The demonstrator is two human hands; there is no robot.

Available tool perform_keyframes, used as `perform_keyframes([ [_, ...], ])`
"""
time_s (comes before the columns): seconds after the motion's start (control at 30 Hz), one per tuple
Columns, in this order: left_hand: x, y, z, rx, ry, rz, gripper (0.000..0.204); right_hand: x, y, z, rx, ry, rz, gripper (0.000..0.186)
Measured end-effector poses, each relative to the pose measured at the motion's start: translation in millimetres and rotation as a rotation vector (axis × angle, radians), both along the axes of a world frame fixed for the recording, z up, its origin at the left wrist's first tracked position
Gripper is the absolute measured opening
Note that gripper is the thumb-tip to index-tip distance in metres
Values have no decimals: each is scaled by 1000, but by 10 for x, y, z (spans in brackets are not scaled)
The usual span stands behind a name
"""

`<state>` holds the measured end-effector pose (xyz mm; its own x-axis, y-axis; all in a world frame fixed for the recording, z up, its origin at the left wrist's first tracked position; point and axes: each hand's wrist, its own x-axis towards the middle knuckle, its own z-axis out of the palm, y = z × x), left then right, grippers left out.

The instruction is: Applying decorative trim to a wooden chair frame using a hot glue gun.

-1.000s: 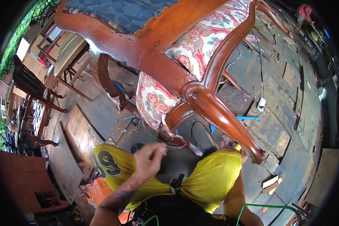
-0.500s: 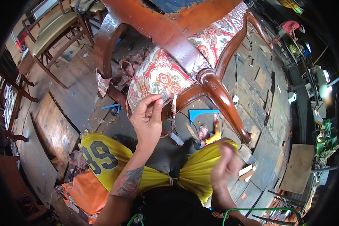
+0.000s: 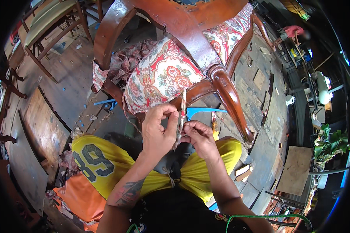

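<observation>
An overturned wooden chair or settee (image 3: 231,101) with curved legs and white-and-red floral upholstery (image 3: 163,75) lies in front of me. A narrow frayed fabric strip (image 3: 183,97) hangs from it, below the upholstery. My left hand (image 3: 159,130) is closed in a pinch on the strip at its left side. My right hand (image 3: 200,139), just to the right and slightly lower, pinches the strip too. Bunched torn fabric (image 3: 132,58) lies against the frame's left side. Behind my hands are a blue angled tool (image 3: 202,110) and a yellow-handled item (image 3: 214,126), partly hidden.
Wooden chairs (image 3: 56,23) stand at upper left. A person in red (image 3: 293,31) bends at upper right beside clutter. Loose boards (image 3: 42,124) cover the floor, with orange material (image 3: 79,196) at lower left and a plant (image 3: 334,141) on the right.
My left hand has moved up to the hanging strip. My right hand has risen from beside my right knee and joined it there. The view has shifted, showing more of the right side.
</observation>
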<state>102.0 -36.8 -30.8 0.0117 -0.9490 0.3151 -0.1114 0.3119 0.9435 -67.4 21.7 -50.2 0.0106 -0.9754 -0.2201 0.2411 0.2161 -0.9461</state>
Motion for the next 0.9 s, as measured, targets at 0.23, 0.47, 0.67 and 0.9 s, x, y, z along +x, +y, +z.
perform_keyframes([
  [0.23,-54,202,54,422,507,-313,27,17,-69,216,-73,151,-95,17],
  [0.47,-125,347,62,657,801,-333,22,-69,-151,330,97,208,-149,17],
  [0.67,-285,592,-96,571,673,-403,19,-70,-148,376,-212,399,-79,20],
  [0.9,-287,573,-36,668,929,-459,11,-56,-183,533,-130,447,-62,18],
])
